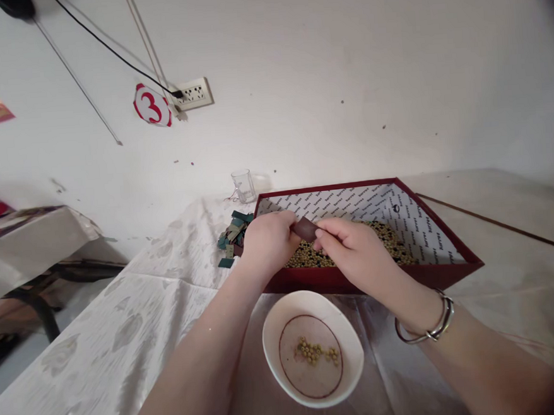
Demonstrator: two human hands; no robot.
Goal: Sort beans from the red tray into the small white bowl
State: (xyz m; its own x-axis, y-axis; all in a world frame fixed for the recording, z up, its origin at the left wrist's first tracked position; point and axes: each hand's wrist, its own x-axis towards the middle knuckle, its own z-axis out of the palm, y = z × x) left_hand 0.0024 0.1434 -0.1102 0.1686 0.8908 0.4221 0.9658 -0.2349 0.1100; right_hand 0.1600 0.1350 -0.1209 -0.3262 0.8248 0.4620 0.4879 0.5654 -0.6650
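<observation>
A glass (244, 186) and a heap of chips (232, 236) sit behind the left hand (266, 243); a bowl (284, 314) of beans stands nearer. Over the bean-filled box (445, 270), both hands, right (356, 254) included, pinch one dark chip (305, 229) between closed fingertips.

A plain home room; cloth-covered table (123, 319); wall socket (194, 94); numbered tag (151, 105).

Glossy white ceramic bowl (313, 347); matt red cardboard box (371, 277) with printed paper lining; bench (123, 319) under pale patterned cloth, smooth; clear glass cup (244, 186); polished metal bangle (430, 323); matt brown card piece (306, 229).
</observation>
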